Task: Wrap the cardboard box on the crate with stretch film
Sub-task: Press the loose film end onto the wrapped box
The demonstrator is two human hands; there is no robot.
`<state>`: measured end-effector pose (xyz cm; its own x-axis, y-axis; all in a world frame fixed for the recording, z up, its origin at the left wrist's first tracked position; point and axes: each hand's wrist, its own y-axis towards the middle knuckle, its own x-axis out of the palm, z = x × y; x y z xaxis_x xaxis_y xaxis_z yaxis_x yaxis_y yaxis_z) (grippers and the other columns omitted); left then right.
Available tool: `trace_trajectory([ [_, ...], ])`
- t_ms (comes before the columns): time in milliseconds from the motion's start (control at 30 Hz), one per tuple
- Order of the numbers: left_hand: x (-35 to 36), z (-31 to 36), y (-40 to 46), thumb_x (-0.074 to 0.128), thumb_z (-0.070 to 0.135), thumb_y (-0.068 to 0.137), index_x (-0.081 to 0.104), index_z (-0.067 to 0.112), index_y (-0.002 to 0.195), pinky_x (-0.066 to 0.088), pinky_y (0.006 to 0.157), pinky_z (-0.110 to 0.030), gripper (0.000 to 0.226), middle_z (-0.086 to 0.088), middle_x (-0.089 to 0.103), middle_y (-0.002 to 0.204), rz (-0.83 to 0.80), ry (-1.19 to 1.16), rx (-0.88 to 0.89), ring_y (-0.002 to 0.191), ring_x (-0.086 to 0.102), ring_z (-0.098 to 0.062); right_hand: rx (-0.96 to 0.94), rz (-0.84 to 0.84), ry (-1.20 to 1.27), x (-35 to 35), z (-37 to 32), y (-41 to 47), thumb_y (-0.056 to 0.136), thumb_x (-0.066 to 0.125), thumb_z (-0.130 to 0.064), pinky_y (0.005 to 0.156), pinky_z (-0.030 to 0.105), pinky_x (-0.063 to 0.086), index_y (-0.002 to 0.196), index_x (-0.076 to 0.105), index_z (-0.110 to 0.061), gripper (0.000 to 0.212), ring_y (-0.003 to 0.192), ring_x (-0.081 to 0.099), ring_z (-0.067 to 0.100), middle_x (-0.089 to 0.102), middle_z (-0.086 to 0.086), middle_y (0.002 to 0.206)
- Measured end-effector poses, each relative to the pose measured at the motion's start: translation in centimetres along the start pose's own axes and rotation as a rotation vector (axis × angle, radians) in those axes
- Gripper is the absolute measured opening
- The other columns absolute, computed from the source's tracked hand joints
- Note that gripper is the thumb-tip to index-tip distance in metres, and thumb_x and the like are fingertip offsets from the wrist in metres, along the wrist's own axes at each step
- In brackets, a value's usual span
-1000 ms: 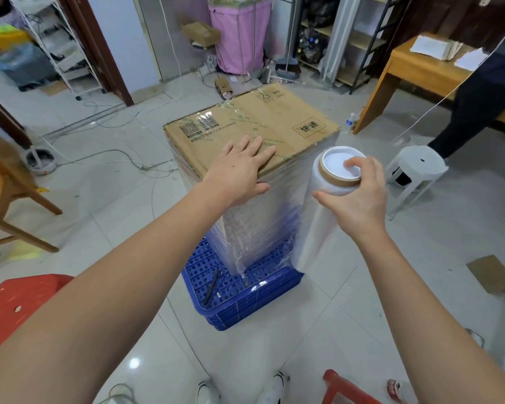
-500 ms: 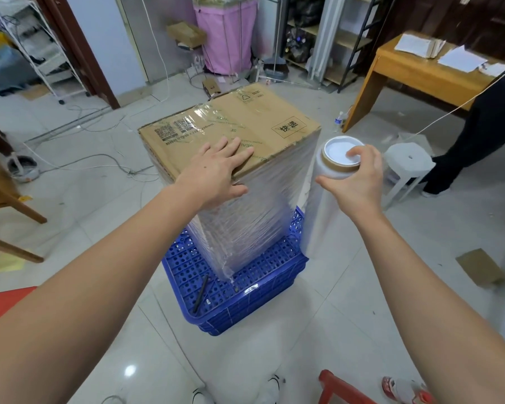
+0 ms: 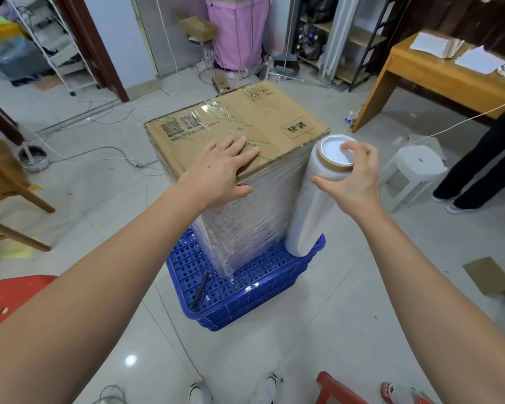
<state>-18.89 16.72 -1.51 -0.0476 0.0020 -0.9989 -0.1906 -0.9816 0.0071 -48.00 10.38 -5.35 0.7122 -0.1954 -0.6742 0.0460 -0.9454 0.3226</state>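
Note:
A tall brown cardboard box (image 3: 245, 121) stands on an upturned blue plastic crate (image 3: 245, 290). Clear stretch film covers the box's sides down to the crate. My left hand (image 3: 219, 173) lies flat on the box's near top edge, thumb over the side. My right hand (image 3: 353, 176) grips the top of a stretch film roll (image 3: 309, 211), fingers curled over its white cap. The roll hangs upright against the box's right near corner, its lower end just above the crate.
A white stool (image 3: 417, 167) and a person's dark-trousered legs (image 3: 478, 167) stand to the right by a wooden desk (image 3: 438, 71). Red stools (image 3: 9, 295) sit near left and near my feet. Cables trail across the floor at left. A cardboard scrap (image 3: 489, 278) lies right.
The roll has moved in toward the box's right near corner. My view has shifted around the box. My left hand stays pressed on the top.

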Motion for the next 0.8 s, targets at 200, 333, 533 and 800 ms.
trace_trajectory([
  [200,0.0,-0.3,0.0,0.059,0.063,0.095,0.009,0.040,0.165,0.004,0.129,-0.046,0.089,0.002,0.005,0.174,0.011,-0.014,-0.004,0.160,0.006,-0.021,-0.018,-0.063,0.044,-0.7,0.6,1.3,0.063,0.096,-0.033,0.099,0.018,0.034,0.126,0.060,-0.030,0.073,0.117,0.042,0.005,0.040,0.000,0.142],
  [333,0.0,-0.3,0.0,0.060,0.062,0.094,0.010,0.039,0.165,0.004,0.129,-0.046,0.089,0.001,0.006,0.174,0.011,-0.010,-0.001,0.160,0.006,-0.021,-0.039,-0.174,0.031,-2.1,1.3,2.3,0.065,0.096,-0.032,0.100,0.020,0.034,0.131,0.056,-0.030,0.077,0.121,0.042,0.009,0.038,0.000,0.143],
  [533,0.0,-0.4,0.1,0.060,0.062,0.094,0.010,0.040,0.165,0.003,0.129,-0.046,0.089,0.002,0.005,0.174,0.007,-0.014,-0.011,0.160,0.005,-0.020,-0.045,-0.166,0.011,-2.5,0.8,2.2,0.062,0.097,-0.035,0.099,0.021,0.034,0.130,0.057,-0.031,0.079,0.117,0.040,0.005,0.040,-0.002,0.139],
  [800,0.0,-0.6,0.3,0.060,0.061,0.094,0.011,0.039,0.165,0.003,0.129,-0.046,0.089,0.002,0.006,0.174,0.014,-0.010,-0.011,0.160,0.006,-0.021,0.028,-0.035,0.006,-1.7,-0.2,1.2,0.060,0.097,-0.041,0.094,0.018,0.034,0.128,0.061,-0.031,0.077,0.112,0.039,0.003,0.043,-0.001,0.139],
])
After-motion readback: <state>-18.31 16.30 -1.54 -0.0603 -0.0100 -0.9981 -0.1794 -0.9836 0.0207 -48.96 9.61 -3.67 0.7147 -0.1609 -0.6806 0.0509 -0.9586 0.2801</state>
